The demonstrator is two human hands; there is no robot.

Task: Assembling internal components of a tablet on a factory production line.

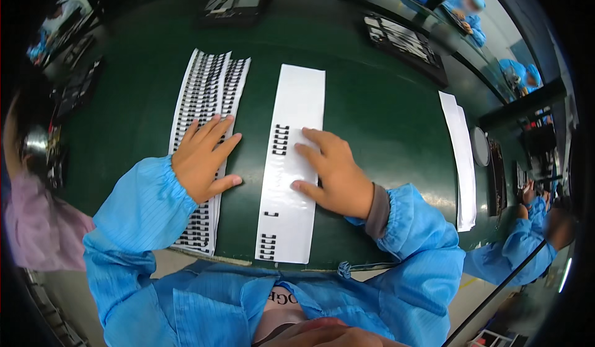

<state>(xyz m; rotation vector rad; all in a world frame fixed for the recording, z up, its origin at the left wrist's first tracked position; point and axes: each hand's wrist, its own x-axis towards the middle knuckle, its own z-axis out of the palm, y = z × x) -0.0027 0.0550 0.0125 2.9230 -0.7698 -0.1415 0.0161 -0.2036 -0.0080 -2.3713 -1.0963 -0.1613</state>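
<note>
A long white strip sheet [299, 99] lies on the green table in front of me, with small black bracket-shaped pieces [281, 140] stuck along its left edge in groups. My right hand [334, 173] rests over the sheet's right side, fingers apart, with nothing seen in them. To the left is a stack of similar white strips [204, 86], covered in rows of the same black pieces. My left hand [204, 158] lies spread on that stack, its thumb reaching past the right edge. Part of the stack is hidden under this hand and sleeve.
White blank-looking strips [458, 161] lie at the right, beside a round grey lid-like thing [480, 146]. Black trays with parts stand at the back middle [237, 3] and back right [406, 43]. Co-workers in blue sit beyond and at my right; a pink sleeve [46, 223] is at left.
</note>
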